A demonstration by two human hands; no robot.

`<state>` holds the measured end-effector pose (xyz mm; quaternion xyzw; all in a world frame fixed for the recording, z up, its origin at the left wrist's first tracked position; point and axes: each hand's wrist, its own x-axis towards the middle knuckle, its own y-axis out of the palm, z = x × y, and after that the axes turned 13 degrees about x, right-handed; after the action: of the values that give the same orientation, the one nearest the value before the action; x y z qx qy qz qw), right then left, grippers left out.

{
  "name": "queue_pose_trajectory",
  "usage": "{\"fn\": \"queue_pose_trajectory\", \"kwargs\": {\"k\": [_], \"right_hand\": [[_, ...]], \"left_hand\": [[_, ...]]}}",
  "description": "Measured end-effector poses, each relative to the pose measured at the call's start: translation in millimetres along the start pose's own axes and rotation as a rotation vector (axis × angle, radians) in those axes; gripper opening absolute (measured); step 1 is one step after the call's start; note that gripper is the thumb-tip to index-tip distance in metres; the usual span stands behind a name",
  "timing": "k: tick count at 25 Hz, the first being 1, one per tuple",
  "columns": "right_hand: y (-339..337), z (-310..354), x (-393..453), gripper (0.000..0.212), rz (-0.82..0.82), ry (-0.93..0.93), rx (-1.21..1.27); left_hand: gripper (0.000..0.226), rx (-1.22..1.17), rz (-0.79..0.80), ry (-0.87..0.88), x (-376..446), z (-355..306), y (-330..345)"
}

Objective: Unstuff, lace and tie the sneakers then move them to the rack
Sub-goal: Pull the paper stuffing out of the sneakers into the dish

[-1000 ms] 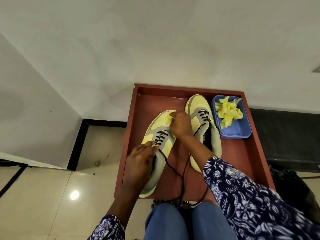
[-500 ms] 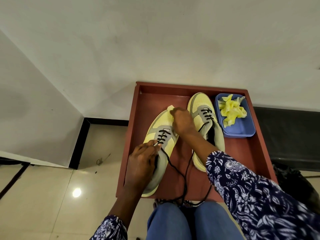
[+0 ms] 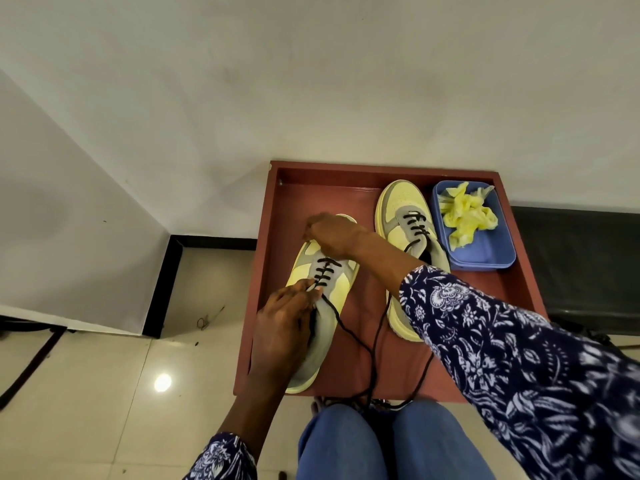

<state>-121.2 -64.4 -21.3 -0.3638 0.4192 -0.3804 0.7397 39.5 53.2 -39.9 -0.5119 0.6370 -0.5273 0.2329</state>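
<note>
Two yellow and grey sneakers lie in a reddish-brown tray [image 3: 273, 237]. The left sneaker [image 3: 332, 299] is partly laced with a black lace [image 3: 349, 330] that trails toward my knees. My left hand [image 3: 287, 317] pinches the lace at the sneaker's left eyelets. My right hand [image 3: 332, 235] reaches across and grips the toe end of this sneaker. The right sneaker [image 3: 401, 209] stands beside it, with its own black lace [image 3: 415, 225] threaded through the upper eyelets and hanging loose.
A blue tub [image 3: 485, 254] with crumpled yellow stuffing [image 3: 464, 213] sits in the tray's far right corner. White walls rise behind and to the left. A black bench [image 3: 581, 265] runs to the right. My blue-jeaned knees [image 3: 391, 445] touch the tray's near edge.
My right hand has shifted a little farther toward the left sneaker's toe. My left hand has stayed at the eyelets with the lace. The view has tilted slightly.
</note>
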Motion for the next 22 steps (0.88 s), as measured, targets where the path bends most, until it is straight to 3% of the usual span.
{"fn": "queue_pose_trajectory", "kwargs": {"k": [11, 22], "right_hand": [[4.4, -21.3, -1.0, 0.038, -0.282, 0.339, 0.221], [24.7, 8.4, -52.1, 0.056, -0.534, 0.684, 0.771]], "left_hand": [[0.037, -0.022, 0.008, -0.023, -0.9, -2.4, 1.1], [0.031, -0.134, 0.085, -0.060, 1.8, -0.6, -0.4]]}}
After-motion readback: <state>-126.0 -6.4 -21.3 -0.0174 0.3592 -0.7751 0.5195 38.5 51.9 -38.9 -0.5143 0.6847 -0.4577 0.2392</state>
